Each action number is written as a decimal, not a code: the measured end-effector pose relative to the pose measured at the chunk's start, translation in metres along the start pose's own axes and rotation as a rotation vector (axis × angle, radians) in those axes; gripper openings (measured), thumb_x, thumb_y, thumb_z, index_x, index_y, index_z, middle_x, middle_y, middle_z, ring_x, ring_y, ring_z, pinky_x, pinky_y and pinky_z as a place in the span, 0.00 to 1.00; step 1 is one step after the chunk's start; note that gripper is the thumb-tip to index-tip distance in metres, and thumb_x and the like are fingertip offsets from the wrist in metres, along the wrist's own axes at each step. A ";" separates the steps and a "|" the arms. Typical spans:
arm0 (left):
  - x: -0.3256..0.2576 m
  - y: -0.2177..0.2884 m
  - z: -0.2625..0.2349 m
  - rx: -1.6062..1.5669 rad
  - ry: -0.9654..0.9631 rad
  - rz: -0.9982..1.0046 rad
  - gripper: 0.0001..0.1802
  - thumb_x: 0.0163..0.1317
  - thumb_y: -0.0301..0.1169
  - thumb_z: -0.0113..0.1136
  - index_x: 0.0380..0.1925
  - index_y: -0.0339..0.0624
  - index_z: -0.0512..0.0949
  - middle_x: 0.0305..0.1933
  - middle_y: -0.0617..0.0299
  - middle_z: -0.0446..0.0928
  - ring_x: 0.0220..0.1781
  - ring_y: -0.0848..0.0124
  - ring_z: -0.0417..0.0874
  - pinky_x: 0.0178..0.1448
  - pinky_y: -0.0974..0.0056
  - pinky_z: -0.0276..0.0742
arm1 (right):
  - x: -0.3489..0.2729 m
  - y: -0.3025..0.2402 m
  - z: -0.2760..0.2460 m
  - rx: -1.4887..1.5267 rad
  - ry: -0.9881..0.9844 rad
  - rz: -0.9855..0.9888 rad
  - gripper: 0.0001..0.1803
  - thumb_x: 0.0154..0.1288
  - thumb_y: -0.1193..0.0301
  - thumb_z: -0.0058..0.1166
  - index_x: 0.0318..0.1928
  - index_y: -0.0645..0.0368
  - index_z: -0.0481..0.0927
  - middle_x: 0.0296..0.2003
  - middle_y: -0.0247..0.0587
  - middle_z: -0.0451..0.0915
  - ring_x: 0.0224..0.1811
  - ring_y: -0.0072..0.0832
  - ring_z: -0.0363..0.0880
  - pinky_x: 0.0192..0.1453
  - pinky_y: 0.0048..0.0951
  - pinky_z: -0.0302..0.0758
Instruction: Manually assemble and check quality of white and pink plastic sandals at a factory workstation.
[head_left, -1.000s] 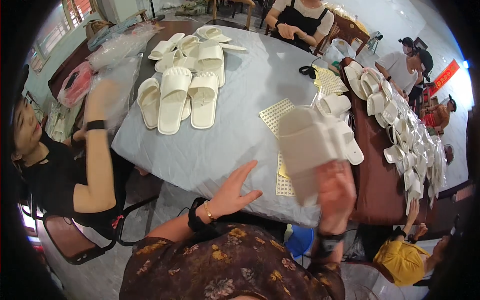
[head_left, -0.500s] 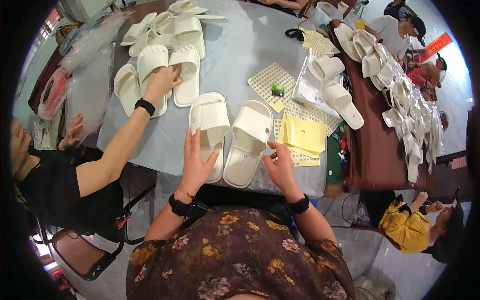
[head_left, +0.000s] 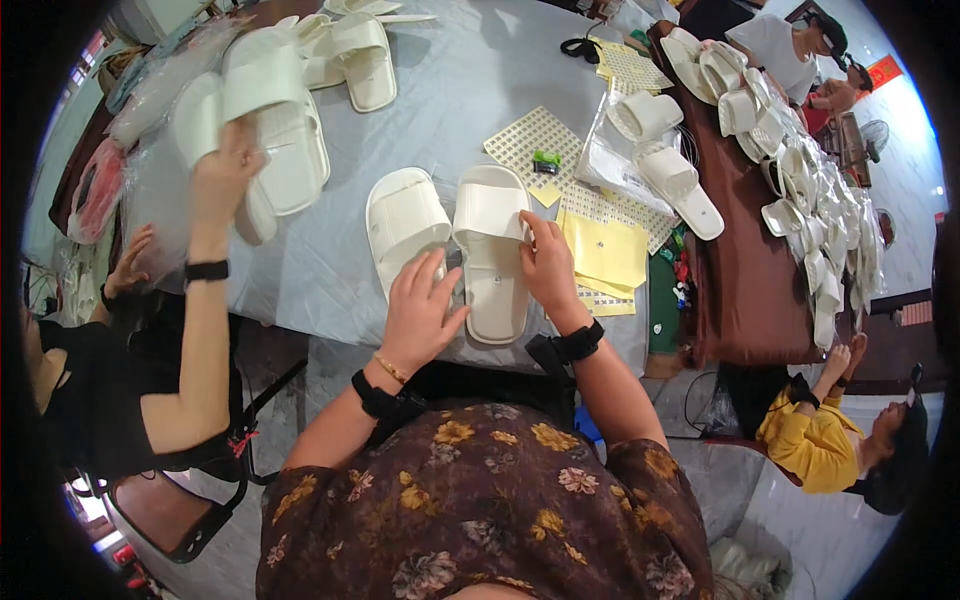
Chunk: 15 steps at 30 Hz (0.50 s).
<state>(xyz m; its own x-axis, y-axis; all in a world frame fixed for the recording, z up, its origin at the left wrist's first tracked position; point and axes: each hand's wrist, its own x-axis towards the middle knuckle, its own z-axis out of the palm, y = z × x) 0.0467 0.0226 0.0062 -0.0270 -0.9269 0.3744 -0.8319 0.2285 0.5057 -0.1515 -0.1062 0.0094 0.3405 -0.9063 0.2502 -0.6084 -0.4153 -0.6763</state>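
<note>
Leftmost, a co-worker's raised hand [head_left: 222, 172] grips a white slipper [head_left: 205, 115] above the grey table [head_left: 330, 280], with more white slippers [head_left: 345, 50] lying beyond it near the far edge. Next, the person's left hand [head_left: 420, 305] rests with fingers spread and relaxed at the heel end of the left slipper [head_left: 402, 222], touching its near edge and not closed on anything. Just beside it, side by side and nearly touching, lies the right slipper [head_left: 492, 255]; both of the 2 white slides lie sole down near the table's near edge, toes pointing away from the person. The right hand [head_left: 548, 262] lies against the right slipper's outer side, fingers curled onto its strap at the edge; whether anything small is pinched there cannot be told. Further right, yellow sheets [head_left: 605, 250] lie on the table just beside that hand, with a perforated white sheet [head_left: 535, 135] behind them. Far right, a dark brown table [head_left: 745, 290] carries a long row of white slippers [head_left: 810, 210].
</note>
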 end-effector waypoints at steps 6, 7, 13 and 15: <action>0.004 0.007 0.019 0.029 -0.030 0.005 0.31 0.57 0.41 0.65 0.59 0.39 0.74 0.67 0.45 0.66 0.70 0.46 0.63 0.73 0.46 0.56 | 0.003 0.006 -0.004 0.176 -0.016 0.098 0.23 0.56 0.84 0.53 0.55 0.61 0.76 0.44 0.51 0.78 0.47 0.48 0.77 0.52 0.41 0.75; 0.006 0.009 0.018 0.030 -0.032 0.002 0.31 0.57 0.41 0.65 0.59 0.39 0.73 0.68 0.45 0.66 0.70 0.47 0.63 0.73 0.46 0.57 | 0.003 0.004 -0.007 0.237 -0.028 0.155 0.22 0.56 0.84 0.54 0.54 0.61 0.77 0.44 0.50 0.78 0.46 0.47 0.77 0.52 0.41 0.75; 0.020 0.005 0.010 0.031 -0.089 0.089 0.32 0.58 0.44 0.64 0.61 0.41 0.72 0.68 0.50 0.67 0.70 0.51 0.64 0.73 0.46 0.57 | -0.032 -0.008 -0.006 0.047 0.048 -0.003 0.13 0.57 0.80 0.57 0.44 0.60 0.81 0.38 0.48 0.78 0.42 0.47 0.78 0.48 0.42 0.76; 0.021 0.004 0.013 0.053 -0.119 0.133 0.32 0.59 0.45 0.64 0.61 0.42 0.72 0.68 0.52 0.67 0.70 0.54 0.64 0.73 0.47 0.57 | -0.039 -0.014 -0.001 0.034 0.039 -0.007 0.10 0.57 0.79 0.58 0.42 0.60 0.82 0.36 0.48 0.78 0.41 0.47 0.78 0.47 0.42 0.76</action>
<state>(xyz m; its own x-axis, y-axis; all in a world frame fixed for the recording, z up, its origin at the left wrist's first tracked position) 0.0354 0.0002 0.0065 -0.2017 -0.9187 0.3394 -0.8444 0.3387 0.4150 -0.1570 -0.0649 0.0092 0.3161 -0.9062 0.2809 -0.5815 -0.4190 -0.6974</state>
